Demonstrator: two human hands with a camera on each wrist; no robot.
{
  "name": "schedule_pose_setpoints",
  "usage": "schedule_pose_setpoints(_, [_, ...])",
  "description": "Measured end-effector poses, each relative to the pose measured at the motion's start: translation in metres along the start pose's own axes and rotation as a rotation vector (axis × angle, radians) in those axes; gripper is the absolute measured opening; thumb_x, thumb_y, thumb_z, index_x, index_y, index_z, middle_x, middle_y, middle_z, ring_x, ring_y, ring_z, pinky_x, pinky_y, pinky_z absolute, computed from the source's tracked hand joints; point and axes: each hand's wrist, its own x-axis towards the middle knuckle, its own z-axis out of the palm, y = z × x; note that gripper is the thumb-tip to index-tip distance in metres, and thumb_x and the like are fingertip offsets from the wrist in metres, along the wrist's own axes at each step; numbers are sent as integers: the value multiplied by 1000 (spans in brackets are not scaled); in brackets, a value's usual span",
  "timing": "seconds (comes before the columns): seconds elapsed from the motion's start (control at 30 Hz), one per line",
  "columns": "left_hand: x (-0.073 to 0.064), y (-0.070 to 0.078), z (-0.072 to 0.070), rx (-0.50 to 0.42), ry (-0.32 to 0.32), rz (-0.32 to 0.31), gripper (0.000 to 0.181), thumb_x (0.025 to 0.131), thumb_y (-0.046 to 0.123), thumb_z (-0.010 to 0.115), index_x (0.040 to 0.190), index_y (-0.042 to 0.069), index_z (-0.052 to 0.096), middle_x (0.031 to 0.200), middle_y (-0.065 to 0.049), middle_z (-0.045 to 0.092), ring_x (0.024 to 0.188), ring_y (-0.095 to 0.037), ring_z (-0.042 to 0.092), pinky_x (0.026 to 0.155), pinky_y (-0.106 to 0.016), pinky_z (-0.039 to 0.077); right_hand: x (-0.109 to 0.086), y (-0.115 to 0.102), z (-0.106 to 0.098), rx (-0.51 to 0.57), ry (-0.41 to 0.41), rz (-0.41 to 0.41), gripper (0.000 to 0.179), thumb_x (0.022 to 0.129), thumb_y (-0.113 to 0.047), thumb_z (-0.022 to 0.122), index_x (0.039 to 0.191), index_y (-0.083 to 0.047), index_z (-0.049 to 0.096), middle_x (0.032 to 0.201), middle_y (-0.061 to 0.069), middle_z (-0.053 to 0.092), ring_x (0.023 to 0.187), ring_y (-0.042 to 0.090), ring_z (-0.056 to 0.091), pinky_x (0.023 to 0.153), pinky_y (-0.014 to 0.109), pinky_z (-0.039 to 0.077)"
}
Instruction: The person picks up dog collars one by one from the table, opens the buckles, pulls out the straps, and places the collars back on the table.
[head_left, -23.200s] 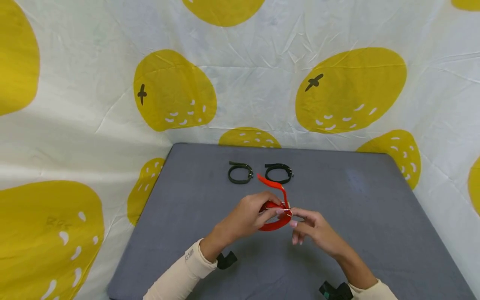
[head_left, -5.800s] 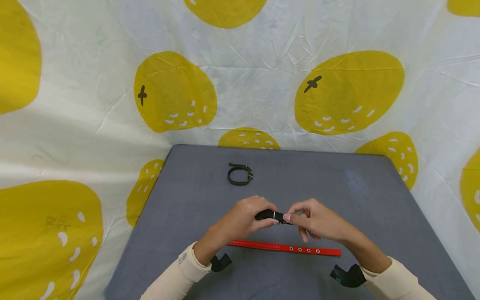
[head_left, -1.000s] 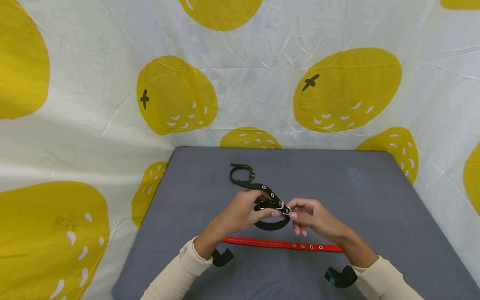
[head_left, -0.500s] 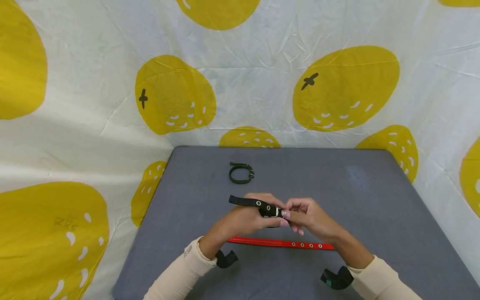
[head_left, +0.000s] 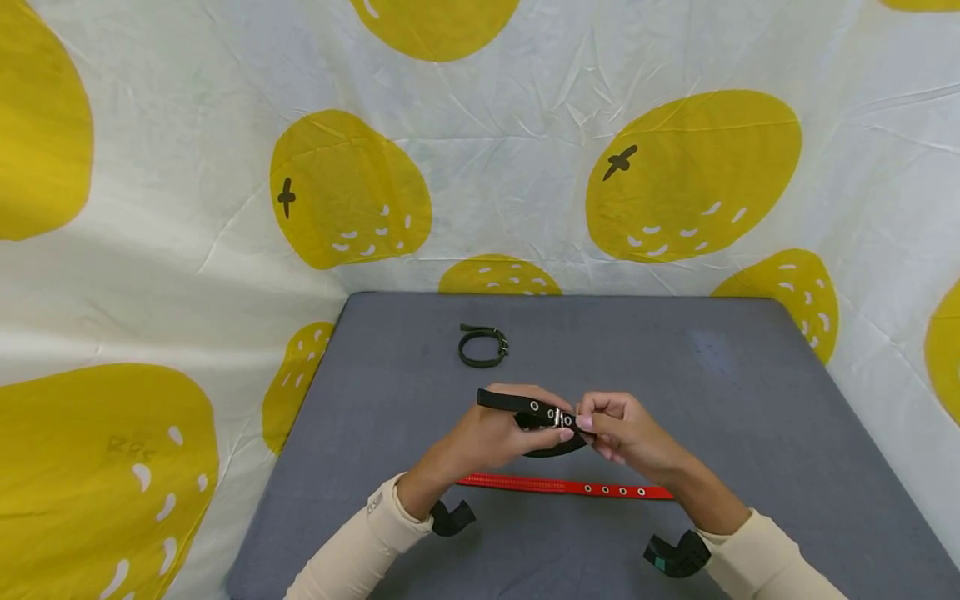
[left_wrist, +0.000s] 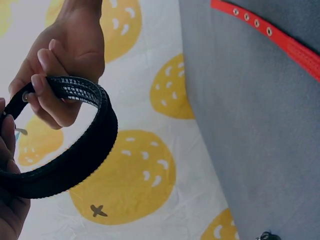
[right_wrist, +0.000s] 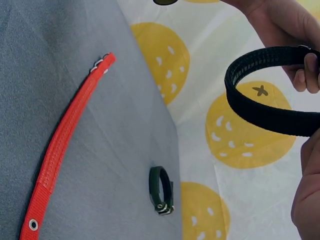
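A black collar point(head_left: 502, 401) with metal eyelets is held up between both hands, its strap still running through a metal buckle point(head_left: 558, 417). My left hand point(head_left: 487, 429) grips it just left of the buckle, and the strap's free end sticks out leftward over that hand. With thumb and index finger, my right hand point(head_left: 628, 432) pinches the strap right of the buckle. Both wrist views show the rest of the collar as a closed loop point(left_wrist: 82, 162) hanging between the hands. Below them a red collar point(head_left: 551, 485) lies unbuckled and stretched out on the table.
Farther back on the grey table point(head_left: 637, 350) lies a dark green collar point(head_left: 482, 347), buckled into a ring. A white cloth with yellow fruit shapes point(head_left: 697, 175) hangs behind and beside the table. Black wrist camera mounts point(head_left: 677, 554) sit near both sleeves.
The red collar, earlier buckled in the hands, lies open on the table. The black collar came from the back right. Within the last second its free end swung left and down over the left hand.
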Motion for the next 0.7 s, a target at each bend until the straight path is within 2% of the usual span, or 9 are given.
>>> schedule_pose_setpoints(0.17, [-1,2,0,-5,9,-11,20,90,16,78,107,8,74,101,-3,75,82,-1,65,72,-18,55,0,3,-1,39,-24,-24,24,100,3,43,80,-7,51,72,-5,51,47,19,26,38,39,14])
schedule_pose_setpoints(0.33, [-3,3,-2,-25,8,-32,20,90,18,77,108,9,74,101,-4,75,81,-3,66,71,-20,56,0,3,-2,21,-26,-35,23,100,3,42,81,-6,52,73,-4,53,46,21,24,39,39,16])
schedule_pose_setpoints(0.53, [-5,4,-6,-17,-28,-115,24,91,21,76,112,9,74,104,-3,75,82,-2,65,72,-20,56,-3,-3,-2,-117,25,0,19,102,1,49,96,-5,66,65,-6,55,44,25,26,35,29,22])
schedule_pose_setpoints(0.7, [-5,3,-6,19,-48,-133,25,92,23,75,114,12,74,104,0,74,81,-2,63,71,-20,55,-2,-8,5,-219,60,13,14,103,-3,52,98,2,65,63,-4,52,43,22,27,34,27,24])
